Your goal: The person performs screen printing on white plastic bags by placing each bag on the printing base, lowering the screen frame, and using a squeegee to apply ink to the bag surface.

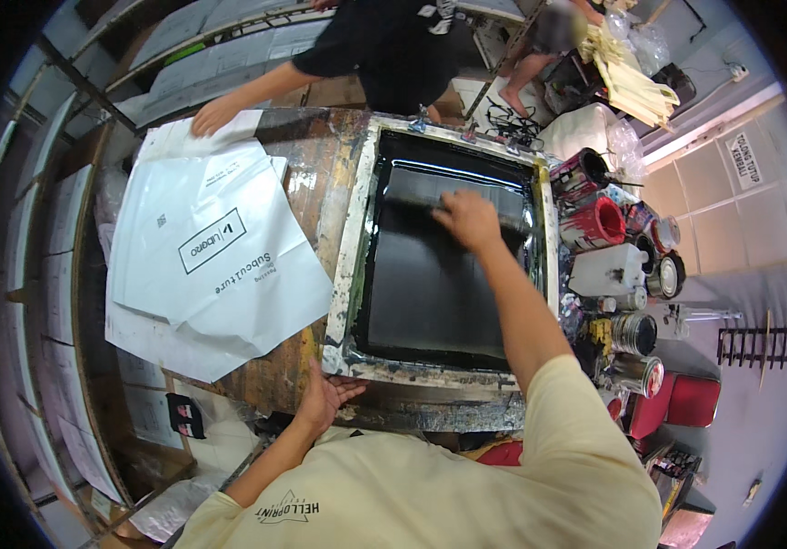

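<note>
A white-edged screen printing frame (343, 274) lies on the worktable, its dark mesh (434, 311) wet with black ink along the borders. Over the mesh's upper part, my right hand (468, 220) is closed on a dark squeegee (494, 197), blurred and hard to tell from the ink. At the frame's near left corner is my left hand (325, 400), fingers stretched out and thumb raised, at the edge and gripping nothing. Left of the frame, white printed plastic mailer bags (151, 274) lie in an uneven pile.
Across the table, a co-worker in black (393, 55) reaches a hand (217, 116) to the pile's far edge. Ink cans (594, 224) and a white jug (608, 270) crowd the right side. Shelves with white packs (69, 274) stand left. Another person's leg (526, 78) shows behind.
</note>
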A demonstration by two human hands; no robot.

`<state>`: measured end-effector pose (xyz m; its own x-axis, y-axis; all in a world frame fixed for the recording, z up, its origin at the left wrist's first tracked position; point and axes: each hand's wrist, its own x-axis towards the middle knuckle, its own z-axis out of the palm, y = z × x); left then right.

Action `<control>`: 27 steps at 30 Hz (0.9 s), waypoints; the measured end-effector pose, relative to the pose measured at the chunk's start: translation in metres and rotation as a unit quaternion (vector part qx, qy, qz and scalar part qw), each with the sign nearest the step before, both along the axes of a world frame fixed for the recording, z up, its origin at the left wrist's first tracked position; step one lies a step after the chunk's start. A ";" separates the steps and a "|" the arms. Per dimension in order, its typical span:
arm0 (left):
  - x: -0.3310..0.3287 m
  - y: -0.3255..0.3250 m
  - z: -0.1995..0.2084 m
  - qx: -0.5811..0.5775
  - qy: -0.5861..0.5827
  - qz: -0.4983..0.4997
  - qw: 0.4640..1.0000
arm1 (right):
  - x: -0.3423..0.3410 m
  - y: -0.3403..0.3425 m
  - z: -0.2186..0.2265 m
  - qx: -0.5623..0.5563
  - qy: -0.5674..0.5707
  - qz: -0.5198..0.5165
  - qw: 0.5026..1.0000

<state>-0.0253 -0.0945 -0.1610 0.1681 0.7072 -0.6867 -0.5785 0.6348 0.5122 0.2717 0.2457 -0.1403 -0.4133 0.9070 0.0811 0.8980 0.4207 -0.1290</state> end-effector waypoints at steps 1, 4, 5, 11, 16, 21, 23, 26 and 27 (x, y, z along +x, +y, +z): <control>-0.001 -0.001 -0.003 0.019 0.008 -0.021 1.000 | 0.001 -0.033 0.007 0.011 0.019 0.010 1.000; -0.001 -0.002 -0.005 0.077 0.033 -0.049 0.995 | -0.008 -0.141 0.026 -0.005 0.011 0.019 1.000; 0.003 0.003 0.000 0.085 0.031 -0.041 0.995 | -0.013 -0.177 0.045 -0.009 0.016 0.008 1.000; 0.009 0.019 0.080 0.126 0.014 0.017 0.992 | -0.014 -0.243 0.151 -0.043 0.034 0.032 0.998; 0.015 0.047 0.158 0.340 -0.063 0.045 0.937 | -0.030 -0.216 0.228 0.186 0.038 0.015 0.982; 0.027 0.057 0.111 0.403 0.619 -0.277 0.615 | -0.028 -0.169 0.260 0.218 0.060 -0.005 0.974; 0.045 0.033 0.066 0.334 0.699 -0.316 0.548 | -0.029 -0.154 0.272 0.234 0.061 -0.001 0.970; 0.059 0.007 -0.006 0.305 0.728 -0.344 0.508 | -0.026 -0.136 0.287 0.247 0.069 0.006 0.967; 0.061 0.002 -0.028 0.300 0.737 -0.341 0.501 | -0.025 -0.133 0.291 0.248 0.071 0.009 0.966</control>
<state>0.0361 -0.0924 -0.1888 0.1337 0.9839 -0.1188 0.9548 -0.0958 0.2813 0.2463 0.1124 0.1507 -0.3817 0.7346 0.5610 0.8778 0.4782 -0.0289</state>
